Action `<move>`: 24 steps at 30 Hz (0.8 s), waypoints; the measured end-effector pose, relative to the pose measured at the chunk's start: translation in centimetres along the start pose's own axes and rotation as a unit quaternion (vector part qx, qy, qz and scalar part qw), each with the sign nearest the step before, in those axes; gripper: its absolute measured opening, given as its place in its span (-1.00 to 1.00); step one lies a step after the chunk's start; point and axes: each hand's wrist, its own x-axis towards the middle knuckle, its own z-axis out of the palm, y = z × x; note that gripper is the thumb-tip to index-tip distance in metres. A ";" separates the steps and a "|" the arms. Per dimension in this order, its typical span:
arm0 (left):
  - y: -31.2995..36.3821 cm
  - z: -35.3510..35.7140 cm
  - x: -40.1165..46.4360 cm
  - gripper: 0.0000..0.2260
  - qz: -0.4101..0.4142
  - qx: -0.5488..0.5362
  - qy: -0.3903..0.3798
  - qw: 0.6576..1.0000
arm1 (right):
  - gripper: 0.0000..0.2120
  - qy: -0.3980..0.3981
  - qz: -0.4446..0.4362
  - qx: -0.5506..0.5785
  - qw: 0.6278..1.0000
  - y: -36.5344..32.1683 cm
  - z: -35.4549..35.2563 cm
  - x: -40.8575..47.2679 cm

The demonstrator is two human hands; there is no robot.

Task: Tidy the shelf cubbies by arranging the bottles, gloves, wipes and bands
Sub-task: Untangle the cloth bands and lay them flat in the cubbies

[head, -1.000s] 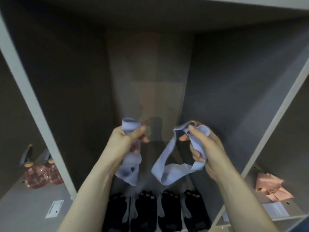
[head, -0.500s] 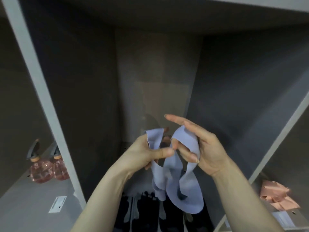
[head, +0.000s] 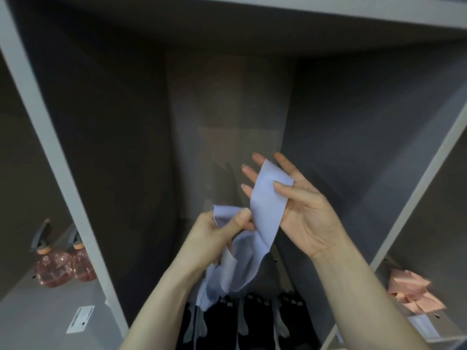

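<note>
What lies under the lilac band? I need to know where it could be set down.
Under the lilac band, black gloves lie in a row on the cubby floor. The band's hanging end and the forearms cover part of the leftmost ones.

The band [head: 265,210] is pale lavender-blue. The gloves [head: 252,322] are black with grey patches. The spray bottles [head: 56,266] are clear pink with orange collars. The folded bands [head: 414,294] are salmon pink. The shelf [head: 63,157] is grey.

Single head view, close in, facing forward and slightly down into middle cubby [head: 227,97], hands filling centre.
</note>
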 end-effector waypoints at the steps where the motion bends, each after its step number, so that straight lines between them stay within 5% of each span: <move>1: 0.2 0.2 -0.2 -0.75 0.002 -0.007 -0.025 1.000 | -0.34 0.005 -0.002 0.005 1.000 0.0 0.0 0.1; 6: 0.2 0.9 -0.6 -0.75 0.020 0.053 -0.122 0.991 | -0.14 0.066 -0.006 -0.022 0.998 0.2 0.4 0.4; 9: -0.7 1.5 -0.2 -0.73 0.002 0.129 -0.078 0.989 | -0.12 0.083 0.010 -0.035 0.996 0.3 1.0 0.5; 12: -0.8 1.7 0.2 -0.87 -0.006 0.068 0.025 0.997 | -0.08 0.092 0.014 -0.112 0.989 0.5 1.2 0.8; 17: 0.3 -0.1 0.7 -0.83 -0.053 -0.033 0.083 0.995 | -0.24 0.131 0.031 -0.395 0.909 -0.2 -0.4 1.0; 24: 0.7 -1.1 0.9 -0.75 -0.098 -0.129 0.084 0.983 | -0.73 0.139 0.125 -0.472 0.861 0.4 -1.8 0.4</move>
